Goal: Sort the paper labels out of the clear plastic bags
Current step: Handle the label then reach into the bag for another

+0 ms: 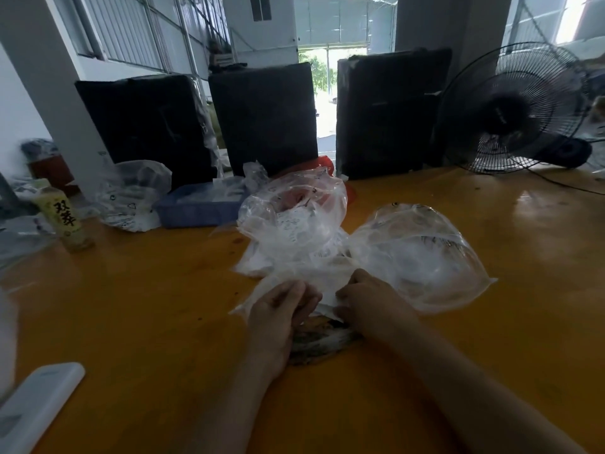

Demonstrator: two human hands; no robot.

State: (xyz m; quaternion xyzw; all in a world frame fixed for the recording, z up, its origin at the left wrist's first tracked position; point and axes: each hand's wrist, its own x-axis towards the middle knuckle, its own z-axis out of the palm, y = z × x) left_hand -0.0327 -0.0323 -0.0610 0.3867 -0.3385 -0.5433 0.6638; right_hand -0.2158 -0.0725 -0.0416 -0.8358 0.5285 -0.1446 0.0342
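A heap of clear plastic bags (pixel 294 231) lies mid-table, with a puffed-up clear bag (pixel 422 257) to its right. White paper labels (pixel 324 253) with print show through the plastic. My left hand (pixel 281 312) and my right hand (pixel 370 301) sit close together at the heap's near edge, fingers curled on the mouth of one flat bag (pixel 322 286). A white paper edge (pixel 325 308) shows between the two hands. Under my wrists lies a dark patterned item (pixel 320 339), partly hidden.
On the yellow table (pixel 147 306) stand a blue tray (pixel 199 204), another filled clear bag (pixel 131 194), a bottle (pixel 62 214) at left and a white remote (pixel 36 401) near front left. Three black wrapped blocks (pixel 265 119) and a fan (pixel 514 109) line the back.
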